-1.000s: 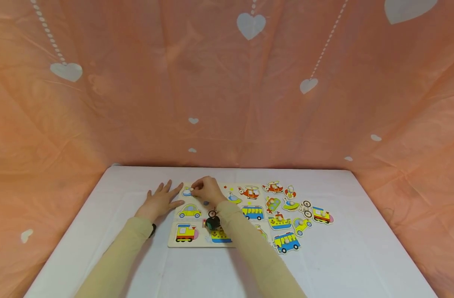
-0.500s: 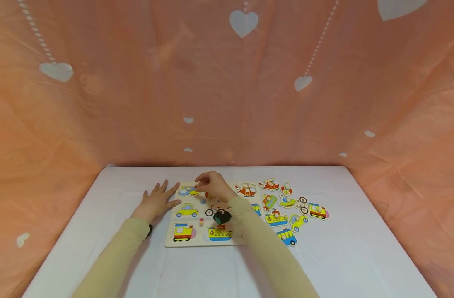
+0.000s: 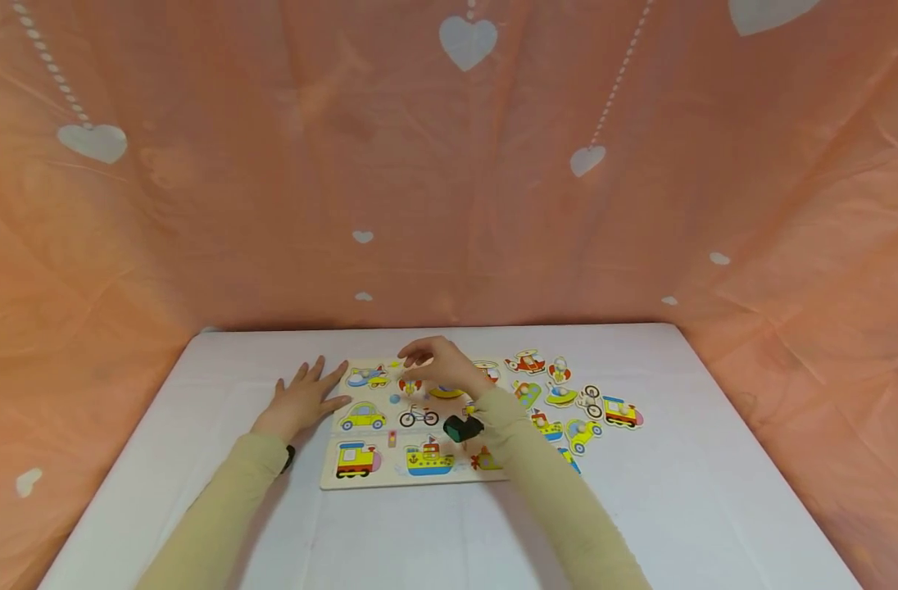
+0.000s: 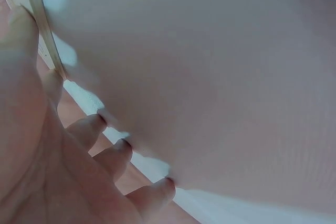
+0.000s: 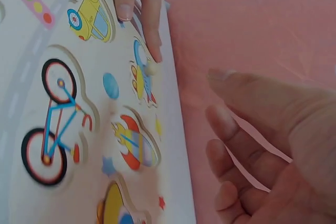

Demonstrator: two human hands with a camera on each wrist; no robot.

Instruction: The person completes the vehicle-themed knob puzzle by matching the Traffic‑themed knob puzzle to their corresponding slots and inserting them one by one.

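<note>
My left hand rests with fingers spread at the left edge of a wooden peg puzzle board. In the left wrist view its thumb and forefinger touch the board's edge, the other fingertips the white table. An airplane piece with a round knob lies in the board's upper left recess. My right hand hovers over the upper middle of the board, its fingers loosely bent and holding nothing. Below it are a rocket recess and a bicycle recess. The right forearm covers the board's right part.
Loose knobbed pieces lie right of the board: a helicopter, a rocket, a flying saucer, a bicycle, a train, a car and others partly behind the right arm. A pink curtain hangs behind the table.
My right hand has let go of the airplane piece's knob, leaving it in its recess, and has lifted away to the right. My left hand stays at the board's edge. The head view has shifted slightly.
</note>
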